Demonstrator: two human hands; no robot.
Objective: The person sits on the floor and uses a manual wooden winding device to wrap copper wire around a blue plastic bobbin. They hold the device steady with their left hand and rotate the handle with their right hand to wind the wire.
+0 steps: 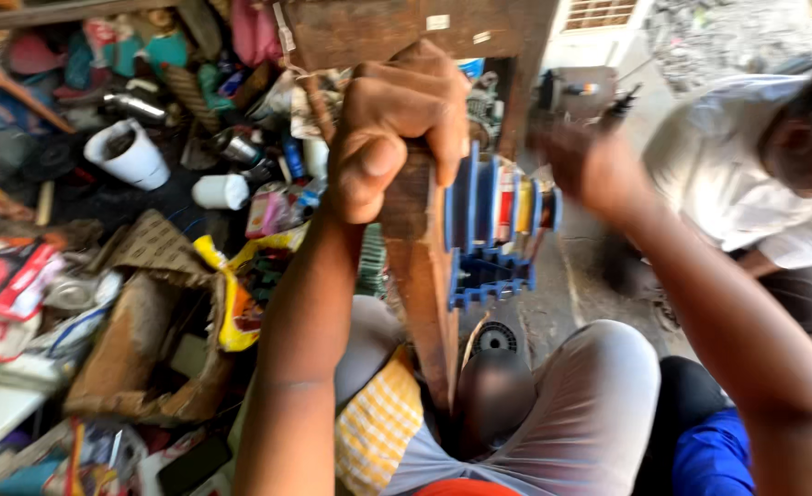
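Cluttered workshop floor (608,294) w/ a heap of junk on the left – crushed cardboard box (144,344), white cup (130,154), cans, wrappers. Another person in a white shirt (737,174) crouches at right. Between the wearer's knees stands a wooden board (420,276), upright, w/ a blue stepped pulley (484,230) mounted on its right side, approx mid-height. Left hand (392,129) – grip wrapped tight round the board's top edge, steadying it. Right hand (590,165) is blurred just beside the pulley's outer end; can't tell if its grip is open or closed, or whether it touches. Pulley sits on the board already; how firmly it's fixed isn't visible.
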